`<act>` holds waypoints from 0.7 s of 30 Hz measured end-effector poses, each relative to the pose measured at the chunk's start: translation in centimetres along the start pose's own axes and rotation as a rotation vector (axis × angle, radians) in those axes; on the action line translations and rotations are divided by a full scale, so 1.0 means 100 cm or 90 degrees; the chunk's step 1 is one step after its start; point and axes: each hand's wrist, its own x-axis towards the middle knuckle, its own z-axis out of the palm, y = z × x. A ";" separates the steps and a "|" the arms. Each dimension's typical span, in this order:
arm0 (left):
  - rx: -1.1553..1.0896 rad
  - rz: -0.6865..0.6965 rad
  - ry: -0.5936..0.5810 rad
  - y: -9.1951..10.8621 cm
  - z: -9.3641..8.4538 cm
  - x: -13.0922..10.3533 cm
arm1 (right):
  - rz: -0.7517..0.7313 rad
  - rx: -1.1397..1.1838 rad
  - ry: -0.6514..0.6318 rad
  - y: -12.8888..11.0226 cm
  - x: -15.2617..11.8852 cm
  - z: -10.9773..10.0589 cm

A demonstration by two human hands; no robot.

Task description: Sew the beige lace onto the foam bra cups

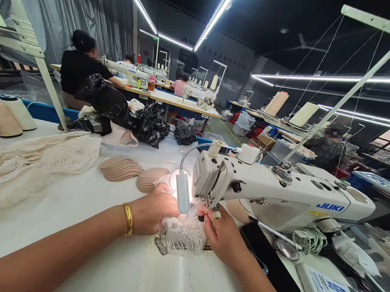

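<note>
White lace fabric (185, 237) lies under the needle area of a white sewing machine (279, 193). My left hand (156, 209), with a gold bracelet at the wrist, is closed on the lace from the left; the small lamp (182, 192) hides some of its fingertips. On the right side of the needle, my right hand (218, 226) has its fingers pinched at the edge of the lace, close to the presser foot. The exact grip there is partly hidden by machine parts.
Beige cup pads (120, 169) lie stacked behind my left hand, with more lace (59, 153) at the left. A black phone (270, 264), cable and white box (330, 291) are at the right. Thread cones (3, 115) stand far left. A person (82, 69) sits beyond.
</note>
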 end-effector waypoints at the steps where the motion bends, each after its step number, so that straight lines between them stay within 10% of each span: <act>1: -0.001 -0.004 -0.005 0.000 -0.001 -0.002 | -0.003 -0.003 0.000 0.000 -0.001 0.000; 14: 0.168 -0.258 -0.110 0.047 -0.006 0.000 | -0.076 -0.005 -0.166 -0.012 -0.007 0.009; 21: 0.085 -0.228 -0.070 0.053 -0.011 -0.013 | -0.066 -0.147 -0.070 0.001 -0.006 0.008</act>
